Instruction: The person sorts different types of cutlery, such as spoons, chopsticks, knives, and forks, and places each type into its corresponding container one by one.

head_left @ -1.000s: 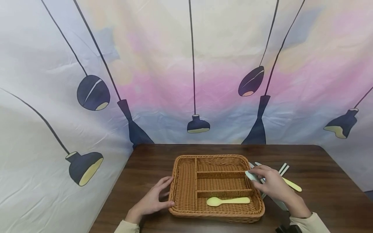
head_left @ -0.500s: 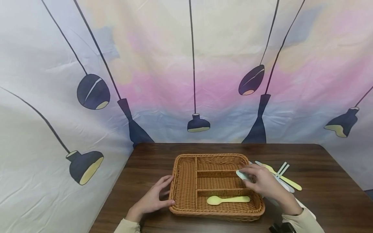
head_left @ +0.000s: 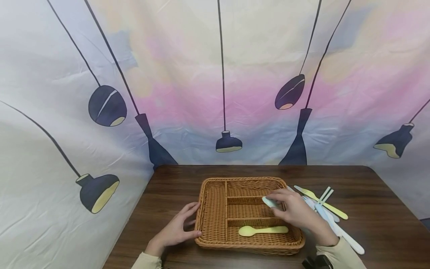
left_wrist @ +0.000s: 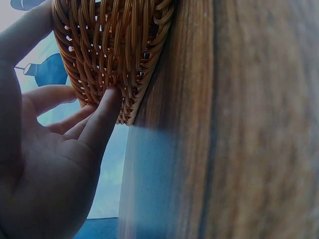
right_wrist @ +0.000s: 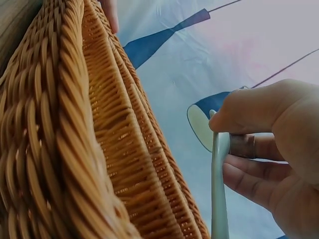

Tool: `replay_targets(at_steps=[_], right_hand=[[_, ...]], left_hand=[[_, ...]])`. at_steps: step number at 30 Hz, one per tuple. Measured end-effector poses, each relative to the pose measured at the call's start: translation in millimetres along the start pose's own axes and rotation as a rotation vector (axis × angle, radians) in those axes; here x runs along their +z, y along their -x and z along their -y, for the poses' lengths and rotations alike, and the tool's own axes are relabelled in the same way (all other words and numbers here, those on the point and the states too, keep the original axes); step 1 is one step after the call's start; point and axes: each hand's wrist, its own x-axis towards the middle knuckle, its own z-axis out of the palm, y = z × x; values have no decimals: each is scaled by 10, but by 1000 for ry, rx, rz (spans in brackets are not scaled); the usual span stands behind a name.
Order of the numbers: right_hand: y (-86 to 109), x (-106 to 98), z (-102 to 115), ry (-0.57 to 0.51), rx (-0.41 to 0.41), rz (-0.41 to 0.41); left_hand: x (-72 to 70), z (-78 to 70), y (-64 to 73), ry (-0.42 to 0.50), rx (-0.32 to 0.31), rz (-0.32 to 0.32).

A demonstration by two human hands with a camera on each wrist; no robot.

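My right hand (head_left: 295, 207) pinches a pale green spoon (head_left: 270, 202) over the middle compartment of the wicker basket (head_left: 209, 213). In the right wrist view the spoon (right_wrist: 219, 194) shows edge-on between thumb and fingers, its lower end out of frame. A yellow spoon (head_left: 263, 231) lies in the basket's front compartment, bowl to the left. My left hand (head_left: 179, 226) rests against the basket's left side, fingers spread. Its fingertips touch the woven outer wall (left_wrist: 114, 45) in the left wrist view.
On the dark wood table (head_left: 168, 194), right of the basket, lie a yellow fork (head_left: 330, 210), pale green chopsticks (head_left: 325, 195) and a long white-handled utensil (head_left: 352, 241), overlapping other pale cutlery. A cloth printed with lamps (head_left: 228, 144) hangs behind.
My right hand has moved left with the pale green spoon, from the basket's right rim to over the middle compartment. More cutlery on the right shows now. The left hand and basket stay put.
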Motion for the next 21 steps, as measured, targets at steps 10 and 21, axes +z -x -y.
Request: replay_targets(at_steps=[10,21], right_hand=[[-61,10,122,20,-24,26],[-119,26,177,1,-31,66]], left_hand=[[-1,1,5,-1,0,-3],[-1,-7,0,0,10,1]])
